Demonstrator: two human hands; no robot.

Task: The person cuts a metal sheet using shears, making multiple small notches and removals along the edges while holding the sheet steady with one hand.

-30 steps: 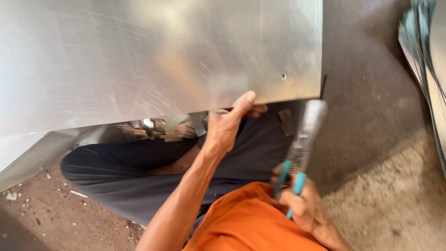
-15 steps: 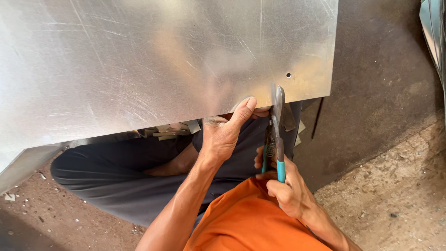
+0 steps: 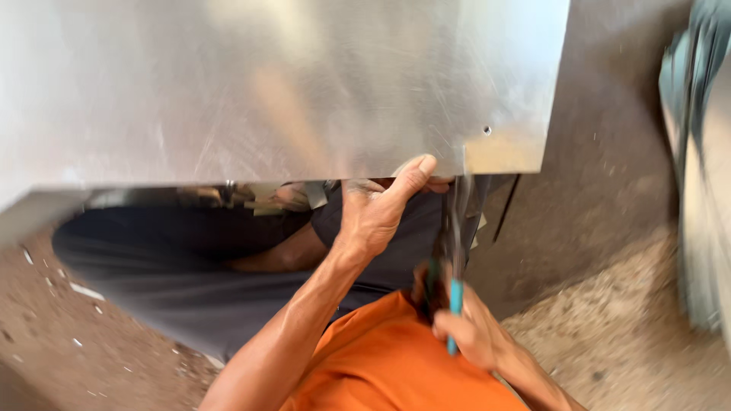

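Note:
A large shiny metal sheet [image 3: 266,84] fills the upper part of the view, with a small hole near its lower right corner. My left hand [image 3: 377,209] grips the sheet's near edge, thumb on top and fingers under it. My right hand [image 3: 464,327] is closed around tin snips [image 3: 453,251] with blue handles. The snips point up and their blades meet the sheet's near edge just right of my left thumb. I sit with dark trousers and an orange shirt below the sheet.
Bare concrete and dirt floor [image 3: 609,327] lies around me, with small metal scraps [image 3: 84,293] at the left. More stacked sheet metal [image 3: 700,152] stands blurred at the right edge. Some metal offcuts lie under the sheet near my knee.
My right hand has brought the snips from the right up to the sheet's near edge beside my left thumb. The left hand has kept its grip on the sheet.

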